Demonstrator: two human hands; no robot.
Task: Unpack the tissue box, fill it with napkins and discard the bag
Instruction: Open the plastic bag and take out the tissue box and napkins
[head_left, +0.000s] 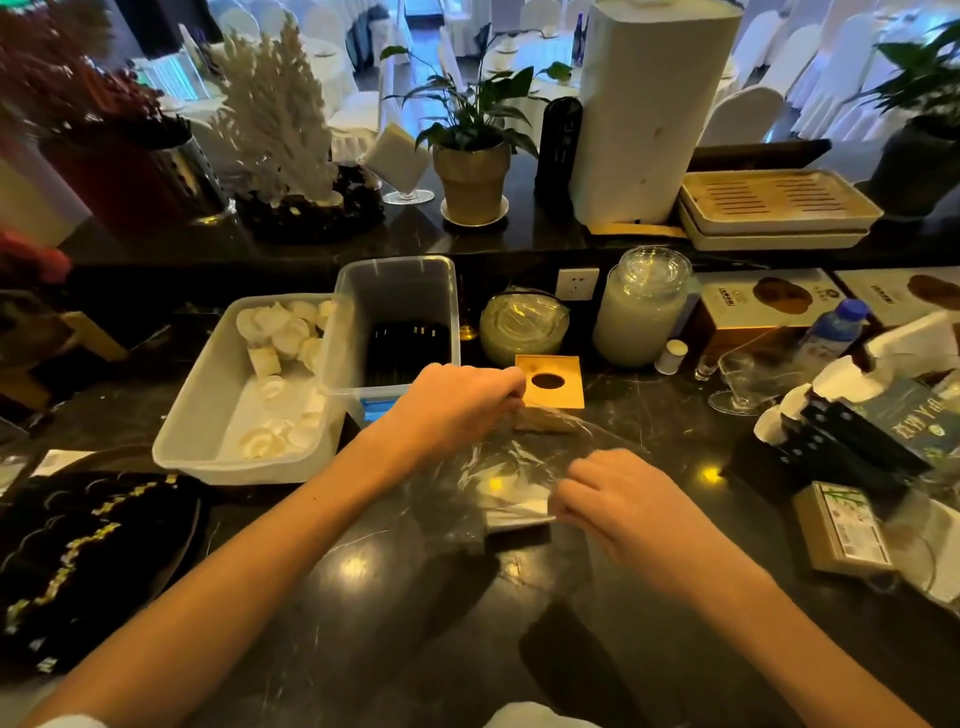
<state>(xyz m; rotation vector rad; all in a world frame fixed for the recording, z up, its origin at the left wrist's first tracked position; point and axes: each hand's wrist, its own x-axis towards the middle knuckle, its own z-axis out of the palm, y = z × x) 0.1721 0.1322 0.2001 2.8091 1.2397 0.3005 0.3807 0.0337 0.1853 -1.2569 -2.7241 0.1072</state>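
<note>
A clear plastic bag (524, 457) lies on the dark counter (363, 597) between my hands. My left hand (457, 405) is closed on the bag's far end, where a brownish wooden piece (540, 422) shows inside. My right hand (623, 499) pinches the bag's near end, next to a white label or napkin edge (519, 512) under the film. Just beyond my left hand sits a square wooden tissue-box lid (553, 382) with a round dark hole.
A white tub of folded napkins (208, 415) and a clear bin (395, 291) with a black item stand at the left. Glass jars (639, 306), a bottle (831, 332) and boxes crowd the right. Dark embroidered fabric (93, 545) lies at the near left.
</note>
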